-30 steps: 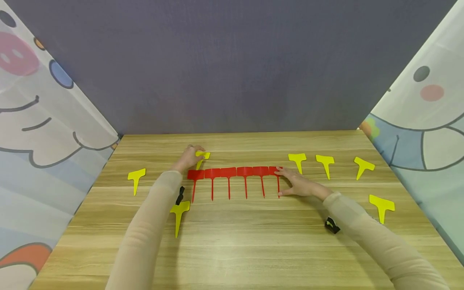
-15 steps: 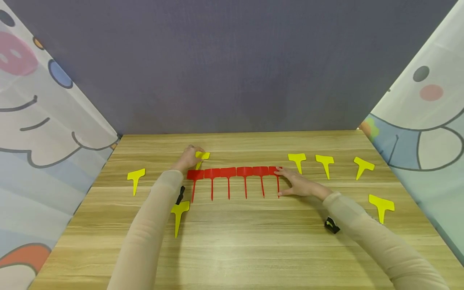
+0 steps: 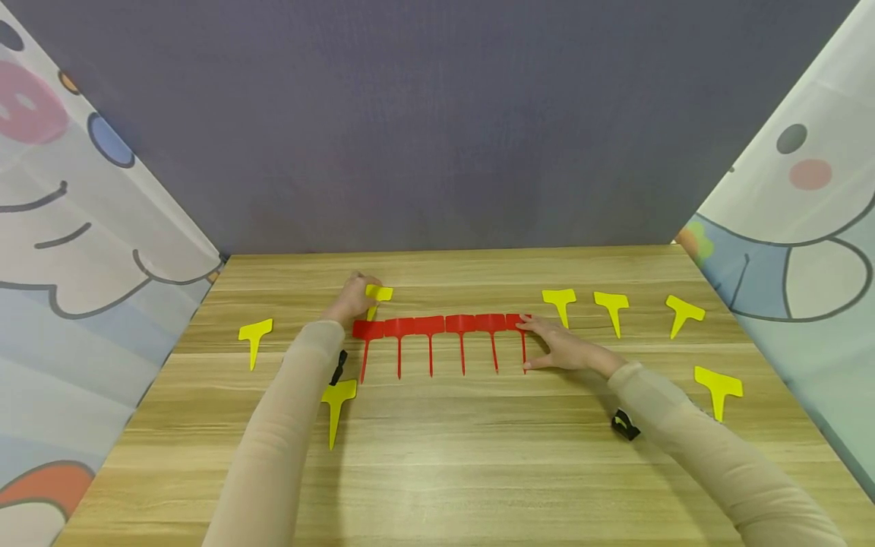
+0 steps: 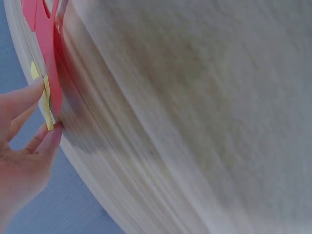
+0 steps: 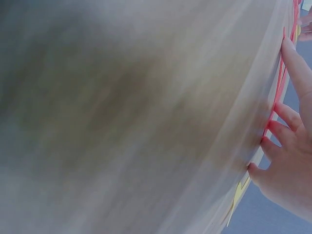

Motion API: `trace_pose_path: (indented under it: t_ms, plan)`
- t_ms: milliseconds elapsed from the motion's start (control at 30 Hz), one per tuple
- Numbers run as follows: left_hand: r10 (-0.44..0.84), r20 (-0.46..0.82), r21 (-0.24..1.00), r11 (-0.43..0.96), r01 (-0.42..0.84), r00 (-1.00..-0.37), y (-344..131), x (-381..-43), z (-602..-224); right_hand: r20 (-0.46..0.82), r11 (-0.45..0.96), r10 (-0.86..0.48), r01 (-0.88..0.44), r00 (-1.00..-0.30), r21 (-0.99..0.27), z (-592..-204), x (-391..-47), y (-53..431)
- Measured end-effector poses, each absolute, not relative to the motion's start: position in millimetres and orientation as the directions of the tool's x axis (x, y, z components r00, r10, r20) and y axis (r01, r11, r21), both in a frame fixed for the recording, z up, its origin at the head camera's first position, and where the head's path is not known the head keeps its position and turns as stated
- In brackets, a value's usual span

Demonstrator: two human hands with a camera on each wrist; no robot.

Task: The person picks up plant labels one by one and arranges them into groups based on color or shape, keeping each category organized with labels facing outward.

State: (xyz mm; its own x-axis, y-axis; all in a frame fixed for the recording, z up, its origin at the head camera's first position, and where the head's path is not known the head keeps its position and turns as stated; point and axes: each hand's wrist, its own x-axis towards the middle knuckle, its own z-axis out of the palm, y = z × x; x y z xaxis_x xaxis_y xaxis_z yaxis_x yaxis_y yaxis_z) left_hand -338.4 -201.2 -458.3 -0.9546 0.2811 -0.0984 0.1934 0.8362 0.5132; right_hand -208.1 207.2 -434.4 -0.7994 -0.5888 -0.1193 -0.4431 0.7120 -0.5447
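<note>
Several red T-shaped plant labels (image 3: 429,325) lie side by side in a row at mid-table, heads away and stems toward me. Just behind the row's left end, my left hand (image 3: 352,298) pinches a yellow T-shaped plant label (image 3: 380,292). In the left wrist view, the thumb and fingers of the left hand (image 4: 29,156) take that yellow label (image 4: 48,105) by its edges, close to a red label (image 4: 48,46). My right hand (image 3: 566,348) rests spread on the row's rightmost red label (image 3: 514,320), with its fingertips covering part of the head.
More yellow labels lie around: one at the far left (image 3: 255,332), one beside my left forearm (image 3: 336,395), and several on the right (image 3: 611,301). A grey wall (image 3: 437,137) backs the wooden table (image 3: 465,471). Cartoon-printed curtains (image 3: 807,228) flank both sides.
My left hand and the yellow label have shifted very slightly to the left. The right hand and the red row stay in place.
</note>
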Motion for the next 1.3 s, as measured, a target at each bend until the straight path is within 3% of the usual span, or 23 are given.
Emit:
trace_pose_path:
  t_ms: [233, 367, 633, 900, 1300]
  plan:
    - [0.311, 0.033, 0.445, 0.846, 0.293, -0.95, -234.9, -400.6, -541.9, -0.118, 0.713, -0.589, -0.445, -0.799, -0.543, -435.1, -209.2, 207.6]
    - [0.313, 0.028, 0.463, 0.838, 0.289, -0.949, -240.1, -406.6, -547.5, -0.122, 0.712, -0.591, -0.445, -0.797, -0.544, -435.3, -209.7, 208.1]
    - [0.176, -0.122, 0.507, 0.857, 0.091, -0.977, -190.6, -311.7, -422.8, -0.117, 0.709, -0.595, -0.451, -0.795, -0.543, -435.8, -210.3, 208.5]
    - [0.166, -0.059, 0.522, 0.845, 0.111, -0.984, -191.0, -303.8, -416.7, -0.106, 0.698, -0.604, -0.46, -0.79, -0.549, -436.4, -209.8, 209.2]
    - [0.129, 0.013, 0.643, 0.758, 0.107, -0.992, -196.1, -306.7, -419.0, -0.099, 0.693, -0.608, -0.466, -0.788, -0.549, -437.9, -210.1, 209.8]
